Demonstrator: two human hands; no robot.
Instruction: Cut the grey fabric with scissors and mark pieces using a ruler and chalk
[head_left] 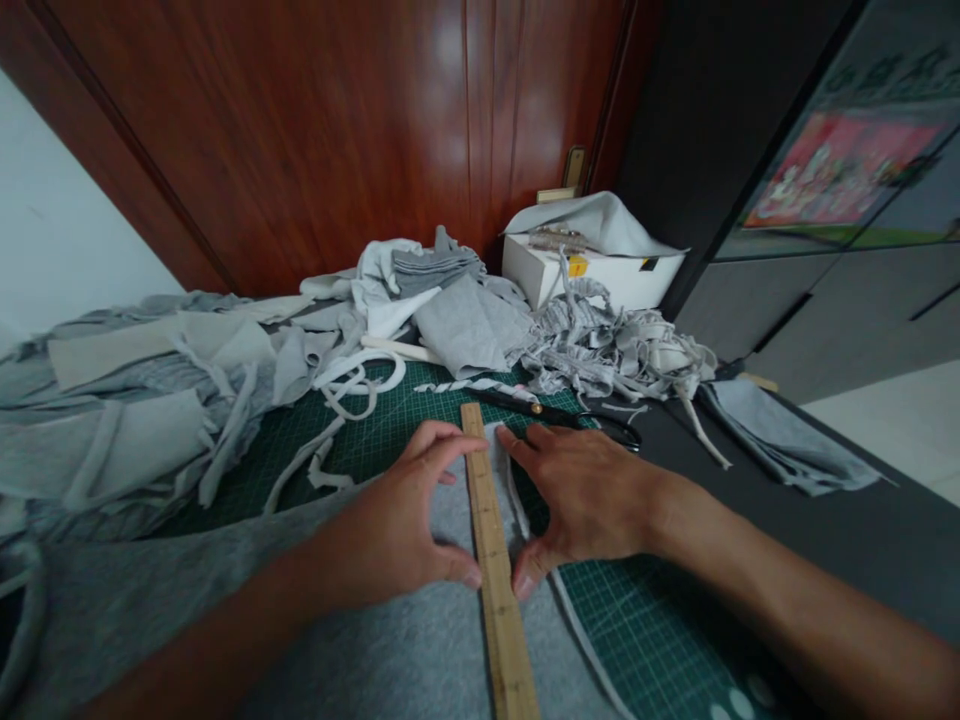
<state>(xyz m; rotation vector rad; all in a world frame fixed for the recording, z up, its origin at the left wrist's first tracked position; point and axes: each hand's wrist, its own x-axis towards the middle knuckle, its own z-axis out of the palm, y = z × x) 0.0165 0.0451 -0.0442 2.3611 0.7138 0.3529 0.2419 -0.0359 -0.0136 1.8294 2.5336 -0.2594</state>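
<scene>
A long wooden ruler [489,540] lies on a piece of grey fabric [375,650], pointing away from me. My left hand [401,530] is at the ruler's left side, thumb and fingers spread apart, with the fingertips touching its edge. On the other side, my right hand [581,490] rests with its fingers spread along the fabric's right edge. Its thumb tip is close beside the ruler. The fabric lies on a green cutting mat [660,620]. Just beyond my right hand are black-handled scissors [555,411], partly hidden by it.
Grey fabric pieces [135,400] are heaped at the left and back. White strips [360,385] curl on the mat. A white box [592,280] stands at the back right, beside a tangle of scraps [622,345]. Folded grey cloth [795,440] lies far right. A wooden door [337,130] stands behind.
</scene>
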